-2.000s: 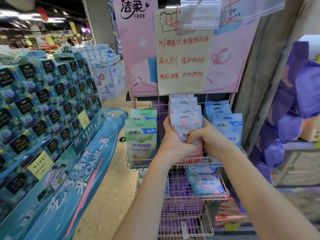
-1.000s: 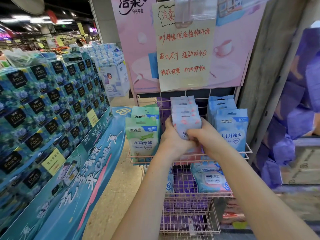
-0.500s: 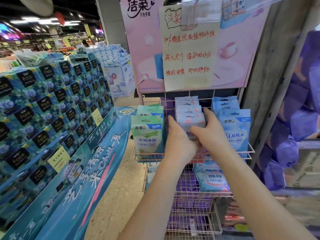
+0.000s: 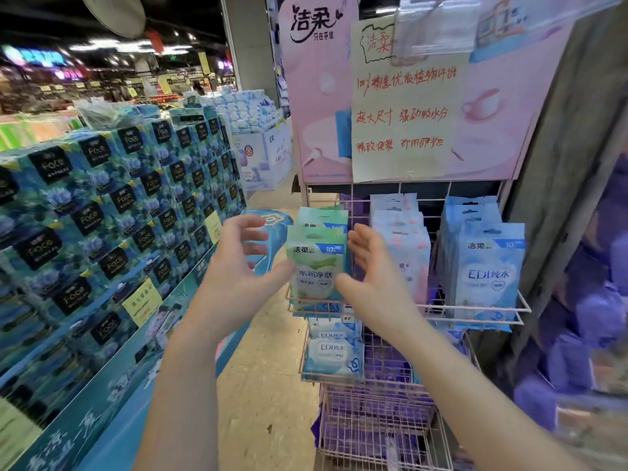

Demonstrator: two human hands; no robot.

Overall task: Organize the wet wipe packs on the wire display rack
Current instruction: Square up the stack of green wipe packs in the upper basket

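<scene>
Both hands are spread apart, holding nothing: left hand [image 4: 238, 266] and right hand [image 4: 375, 273] flank the green 洁柔 "水润净肤" pack [image 4: 317, 266]; right of it hang blue "EDI纯水" packs [image 4: 486, 266].

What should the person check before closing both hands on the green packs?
1. Both hands free: ok. The left hand and right hand are open and hold nothing.
2. Hands flank the target: ok. They sit either side of the green packs.
3. Green packs upright in the rack: ok, the front one faces forward.
4. Green row squared up behind the front pack: cannot tell, only the top edges show.
5. Pink packs left tidy: ok, they stand in a row, untouched.
6. Blue packs clear of the hands: ok, they stand well to the right.
</scene>
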